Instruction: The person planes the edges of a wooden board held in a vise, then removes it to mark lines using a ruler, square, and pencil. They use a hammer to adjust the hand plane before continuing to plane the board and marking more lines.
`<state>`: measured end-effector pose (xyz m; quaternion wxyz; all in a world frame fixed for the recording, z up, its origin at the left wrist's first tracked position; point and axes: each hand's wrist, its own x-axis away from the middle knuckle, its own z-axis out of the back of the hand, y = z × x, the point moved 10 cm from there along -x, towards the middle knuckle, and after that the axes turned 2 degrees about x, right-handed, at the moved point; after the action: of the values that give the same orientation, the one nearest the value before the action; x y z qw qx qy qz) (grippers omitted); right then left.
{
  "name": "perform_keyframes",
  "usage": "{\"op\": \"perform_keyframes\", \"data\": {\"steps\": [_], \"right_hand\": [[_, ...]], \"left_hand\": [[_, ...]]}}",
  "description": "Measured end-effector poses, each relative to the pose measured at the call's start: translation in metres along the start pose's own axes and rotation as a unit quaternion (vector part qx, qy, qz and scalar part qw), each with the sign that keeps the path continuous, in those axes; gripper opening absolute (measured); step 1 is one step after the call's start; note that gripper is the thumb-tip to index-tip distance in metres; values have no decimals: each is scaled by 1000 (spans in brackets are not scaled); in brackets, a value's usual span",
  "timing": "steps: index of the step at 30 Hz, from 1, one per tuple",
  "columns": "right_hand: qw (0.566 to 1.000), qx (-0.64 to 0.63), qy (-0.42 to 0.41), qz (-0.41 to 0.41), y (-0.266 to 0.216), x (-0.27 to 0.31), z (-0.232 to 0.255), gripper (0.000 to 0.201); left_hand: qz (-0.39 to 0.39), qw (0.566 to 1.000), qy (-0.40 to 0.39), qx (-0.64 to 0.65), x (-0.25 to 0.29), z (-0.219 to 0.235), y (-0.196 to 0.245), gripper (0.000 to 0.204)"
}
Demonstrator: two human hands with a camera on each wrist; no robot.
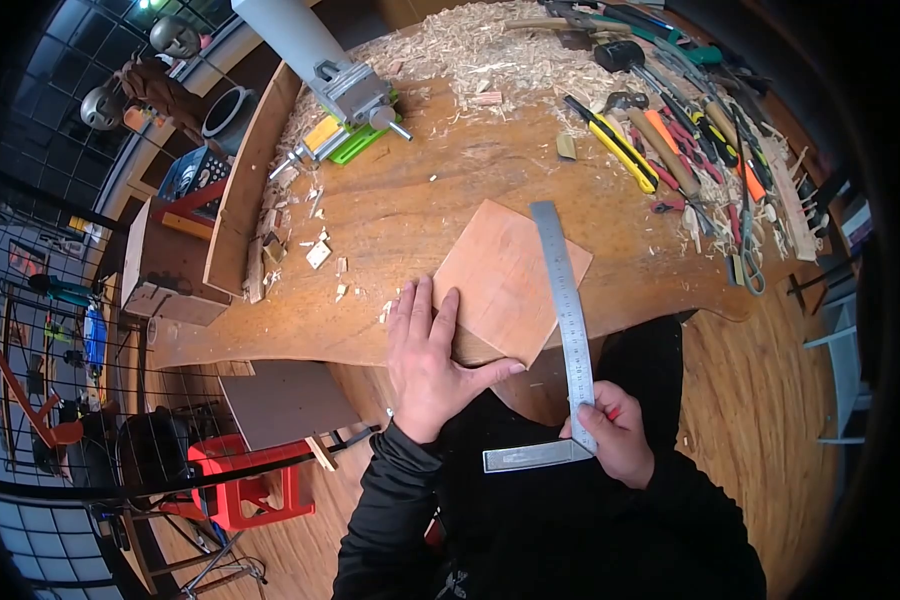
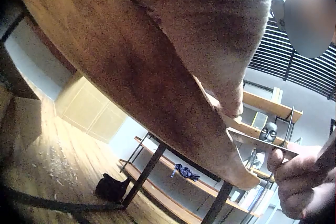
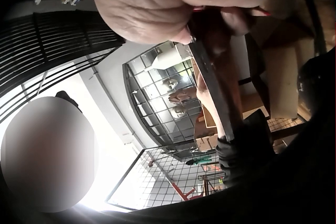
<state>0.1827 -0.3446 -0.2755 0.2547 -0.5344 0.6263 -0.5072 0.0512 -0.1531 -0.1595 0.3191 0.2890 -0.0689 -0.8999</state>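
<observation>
A square wooden board (image 1: 495,275) lies turned cornerwise at the table's front edge. My left hand (image 1: 428,365) rests on its left side, fingers straight and spread, thumb along the near edge. My right hand (image 1: 615,430) grips the corner of a metal try square, whose ruler blade (image 1: 562,290) lies over the board's right part. The square's thick stock (image 1: 535,457) points left, off the table and near the body. Something red shows in the right hand. In the left wrist view the right hand (image 2: 302,182) pinches the blade; in the right wrist view the stock (image 3: 210,82) hangs below the palm.
Wood shavings (image 1: 480,60) cover the table's back. Cutters, a mallet (image 1: 620,56) and other tools lie at the right. A vise (image 1: 355,100) with green parts stands at the back left, beside an upright curved plank (image 1: 253,180). A red stool (image 1: 255,490) stands below left.
</observation>
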Motion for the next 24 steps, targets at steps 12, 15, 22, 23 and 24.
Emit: {"op": "perform_keyframes", "data": {"steps": [12,15,22,23,24], "right_hand": [[997,-19,67,36,-15,1,29,16],[996,-36,70,41,-21,2,39,15],[997,-50,56,25,-11,10,31,15],[998,-45,43,15,-8,11,26,15],[999,-36,28,3,-2,10,22,16]], "left_hand": [[2,1000,-26,6,0,1,0,113],[12,999,-45,14,-3,1,2,112],[-19,996,-79,32,-20,-1,21,97],[-31,997,-68,30,-24,2,25,89],[-32,997,-68,30,-29,3,27,89]]}}
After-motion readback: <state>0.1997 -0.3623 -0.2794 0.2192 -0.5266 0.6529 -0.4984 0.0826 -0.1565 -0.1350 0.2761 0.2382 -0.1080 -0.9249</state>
